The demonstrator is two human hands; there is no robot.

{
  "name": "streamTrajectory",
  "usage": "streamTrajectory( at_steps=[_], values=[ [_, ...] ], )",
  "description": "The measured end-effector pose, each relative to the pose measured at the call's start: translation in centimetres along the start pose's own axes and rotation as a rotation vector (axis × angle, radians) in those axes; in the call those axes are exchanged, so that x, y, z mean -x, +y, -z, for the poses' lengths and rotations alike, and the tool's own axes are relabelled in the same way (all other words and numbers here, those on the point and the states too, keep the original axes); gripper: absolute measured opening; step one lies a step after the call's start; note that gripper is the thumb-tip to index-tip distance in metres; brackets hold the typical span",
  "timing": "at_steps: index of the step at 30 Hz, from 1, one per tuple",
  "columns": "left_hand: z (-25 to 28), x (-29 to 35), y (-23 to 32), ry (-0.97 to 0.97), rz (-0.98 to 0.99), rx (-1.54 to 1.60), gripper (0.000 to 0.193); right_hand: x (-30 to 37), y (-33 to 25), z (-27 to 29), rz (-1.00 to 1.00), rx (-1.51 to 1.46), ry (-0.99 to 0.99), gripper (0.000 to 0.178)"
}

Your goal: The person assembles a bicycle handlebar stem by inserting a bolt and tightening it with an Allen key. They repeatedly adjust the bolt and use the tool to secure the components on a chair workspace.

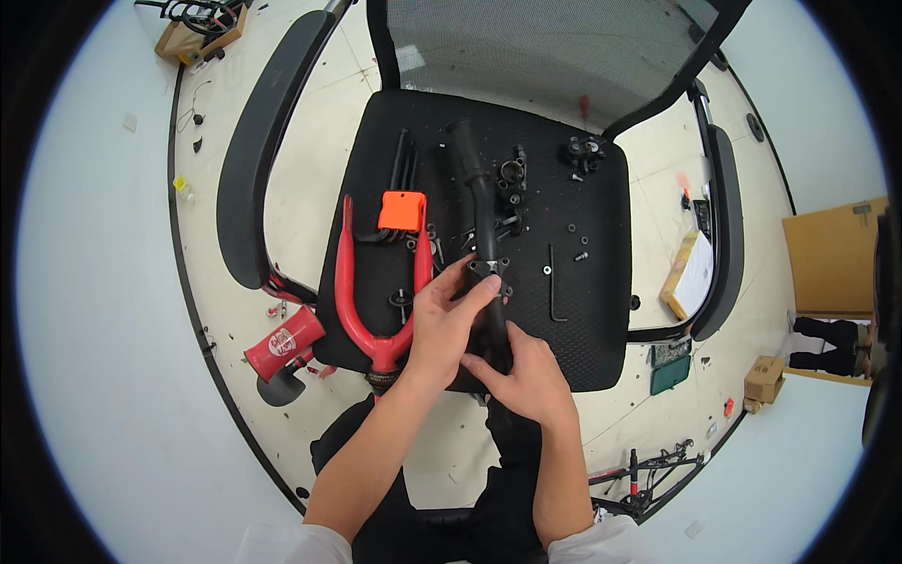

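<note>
A black bicycle handlebar (484, 221) with a ribbed grip at its far end lies lengthwise over the black chair seat (592, 352). My left hand (440, 324) is closed on its middle, thumb pressed on a small dark four-cornered clamp plate (503, 273) there. Nearer to me, my right hand (531, 376) wraps round the lower part of the bar. Left of the bar rests a red bicycle fork (346, 291), prongs pointing away. By its right prong sits an orange hex key holder (402, 211) with black keys. A loose hex key (552, 282) lies to the right.
Small black parts (512, 174) and several bolts are scattered over the seat. Armrests (272, 141) flank it; a mesh backrest (526, 56) rises behind. On the floor are a red can (285, 345), a bike frame (648, 475) and a cardboard box (764, 379).
</note>
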State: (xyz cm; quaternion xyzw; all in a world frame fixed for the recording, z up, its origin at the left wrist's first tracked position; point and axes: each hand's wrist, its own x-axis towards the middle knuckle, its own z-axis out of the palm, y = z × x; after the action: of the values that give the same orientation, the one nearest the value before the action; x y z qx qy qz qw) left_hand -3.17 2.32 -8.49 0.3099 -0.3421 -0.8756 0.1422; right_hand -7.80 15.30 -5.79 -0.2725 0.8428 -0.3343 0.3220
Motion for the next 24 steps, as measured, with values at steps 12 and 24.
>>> streamTrajectory(
  at_steps=[12,24],
  values=[
    [-3.4,0.5,1.7,-0.051,-0.165,0.042,0.032,0.0,1.6,0.8,-0.101,-0.086,0.064,0.041],
    [4.0,-1.6,1.2,-0.093,-0.168,0.115,0.041,-1.0,-0.5,-1.1,0.222,-0.537,-0.006,0.039]
  ],
)
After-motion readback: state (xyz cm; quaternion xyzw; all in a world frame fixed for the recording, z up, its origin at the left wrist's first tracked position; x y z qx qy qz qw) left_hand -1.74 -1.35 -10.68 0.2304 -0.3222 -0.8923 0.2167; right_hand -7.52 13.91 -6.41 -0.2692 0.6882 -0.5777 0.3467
